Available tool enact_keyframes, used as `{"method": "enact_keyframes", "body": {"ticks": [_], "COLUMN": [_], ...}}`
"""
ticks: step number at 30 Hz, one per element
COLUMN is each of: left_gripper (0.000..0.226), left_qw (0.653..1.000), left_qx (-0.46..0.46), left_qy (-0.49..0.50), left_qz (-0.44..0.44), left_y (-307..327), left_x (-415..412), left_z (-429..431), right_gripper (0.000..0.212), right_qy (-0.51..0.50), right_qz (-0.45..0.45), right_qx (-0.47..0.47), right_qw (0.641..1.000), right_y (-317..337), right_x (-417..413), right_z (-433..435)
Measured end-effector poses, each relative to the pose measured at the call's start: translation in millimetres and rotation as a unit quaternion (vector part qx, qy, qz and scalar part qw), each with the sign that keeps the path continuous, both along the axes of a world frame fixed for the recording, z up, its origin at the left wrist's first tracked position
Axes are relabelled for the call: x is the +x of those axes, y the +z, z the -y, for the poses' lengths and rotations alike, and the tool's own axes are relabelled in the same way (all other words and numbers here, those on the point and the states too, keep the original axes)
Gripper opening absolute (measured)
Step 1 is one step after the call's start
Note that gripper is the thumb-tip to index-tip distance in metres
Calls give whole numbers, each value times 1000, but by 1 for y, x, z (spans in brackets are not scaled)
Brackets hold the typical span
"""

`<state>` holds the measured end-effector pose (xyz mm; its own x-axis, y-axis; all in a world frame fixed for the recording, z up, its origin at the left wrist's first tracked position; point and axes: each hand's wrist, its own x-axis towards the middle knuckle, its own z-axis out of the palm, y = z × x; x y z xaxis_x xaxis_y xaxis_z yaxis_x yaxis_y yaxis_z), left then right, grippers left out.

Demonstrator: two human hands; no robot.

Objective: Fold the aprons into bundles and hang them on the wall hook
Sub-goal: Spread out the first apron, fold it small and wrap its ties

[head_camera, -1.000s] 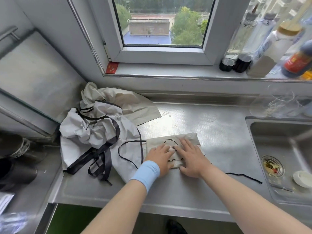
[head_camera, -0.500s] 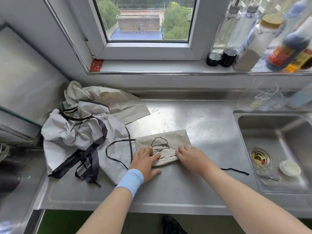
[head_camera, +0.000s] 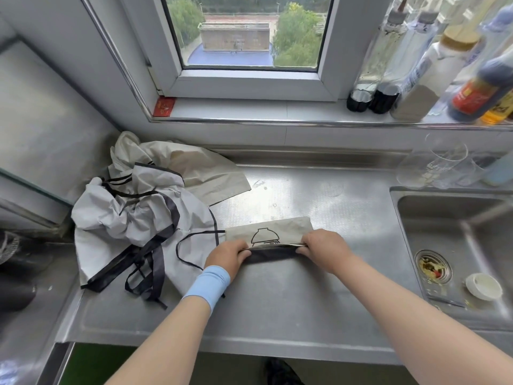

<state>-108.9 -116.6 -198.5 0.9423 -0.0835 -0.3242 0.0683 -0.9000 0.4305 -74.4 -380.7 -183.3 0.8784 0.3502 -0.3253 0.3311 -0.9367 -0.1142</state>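
Now both the left hand (head_camera: 228, 256) and right hand (head_camera: 325, 249) pinch the folded apron (head_camera: 280, 232)'s near edge; she should roll it away evenly, keeping corners aligned.

A second ago both hands lay flat on top of the folded beige apron (head_camera: 273, 232). Since then the left hand (head_camera: 227, 257) and right hand (head_camera: 326, 250) have slid back to its near edge. Their fingers (head_camera: 245, 252) now grip that edge at either end and raise it off the worktop (head_camera: 277, 301), with a dark gap beneath.
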Motion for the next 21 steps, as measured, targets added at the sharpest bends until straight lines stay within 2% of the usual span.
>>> {"method": "enact_keyframes", "body": {"ticks": [3,5,7,9,10,12,16,17,19,21], "left_gripper": [15,21,38,37,38,49,51,53,62,64], "left_qw": [1000,997,987,969,958,948,950,953,961,960], "left_qx": [12,65,83,81,97,119,124,121,102,101], "left_qy": [27,15,-35,-146,-197,-260,-266,-260,-240,-247], "left_qz": [5,47,129,181,184,137,102,95,93,91], "left_y": [-2,-2,4,4,2,-10,-18,-18,-17,-14], "left_x": [4,6,7,4,2,-6,-10,-9,-7,-2], "left_z": [0,9,25,39,43,44,38,36,35,36], "right_gripper": [29,24,20,21,22,21,6,11,27,41], "right_qy": [-51,-78,-89,-87,-88,-94,-129,-128,-72,17], "right_qz": [-16,-30,-52,-62,-65,-67,-76,-75,-27,112], "right_qx": [13,41,51,34,25,28,111,99,4,-34], "right_qw": [998,996,993,994,994,993,983,984,997,993], "right_y": [0,-1,-1,1,2,2,0,1,1,0], "right_x": [6,10,14,18,20,23,28,29,27,23], "right_z": [-2,-3,-3,-4,-5,-4,14,20,29,28]}}
